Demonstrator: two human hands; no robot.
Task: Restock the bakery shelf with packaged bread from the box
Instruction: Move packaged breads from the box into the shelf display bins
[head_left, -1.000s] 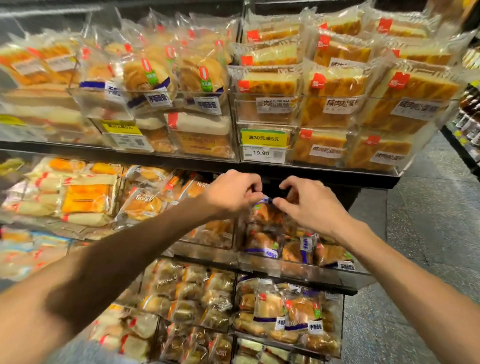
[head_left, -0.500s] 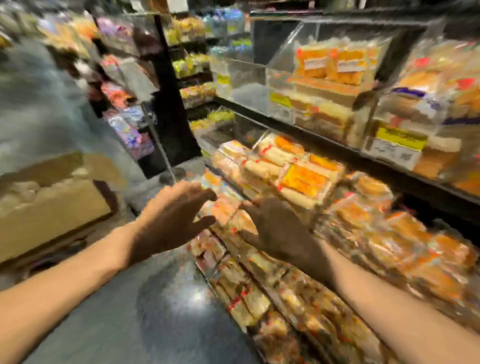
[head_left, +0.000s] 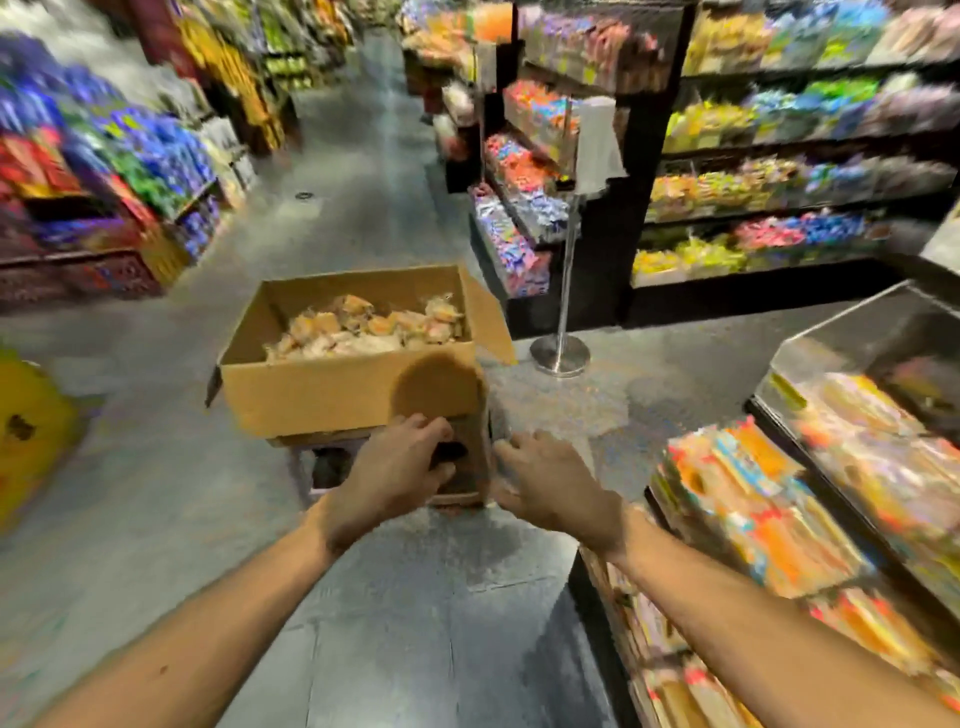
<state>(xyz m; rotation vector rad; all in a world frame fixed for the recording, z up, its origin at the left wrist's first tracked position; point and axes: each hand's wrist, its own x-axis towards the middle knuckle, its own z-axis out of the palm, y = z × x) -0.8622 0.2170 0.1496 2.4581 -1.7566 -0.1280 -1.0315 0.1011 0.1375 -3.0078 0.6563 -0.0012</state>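
An open cardboard box (head_left: 332, 395) stands in the aisle ahead of me on a low stand, with several packaged breads (head_left: 363, 327) heaped inside. My left hand (head_left: 395, 467) and my right hand (head_left: 545, 483) reach forward side by side below the box's near wall, both empty with fingers loosely spread. Neither hand touches the box. The bakery shelf (head_left: 810, 499) with wrapped bread runs along my right, blurred by motion.
A metal post with a round base (head_left: 561, 353) stands right of the box. Dark racks of colourful sweets (head_left: 779, 171) line the far right, and more stocked shelves (head_left: 104, 171) line the left. A yellow object (head_left: 31, 426) sits at the left edge. Grey floor runs between.
My view has swung left from the bakery shelf to the aisle and the box. Both hands let go of the package on the shelf and now reach empty toward the box.
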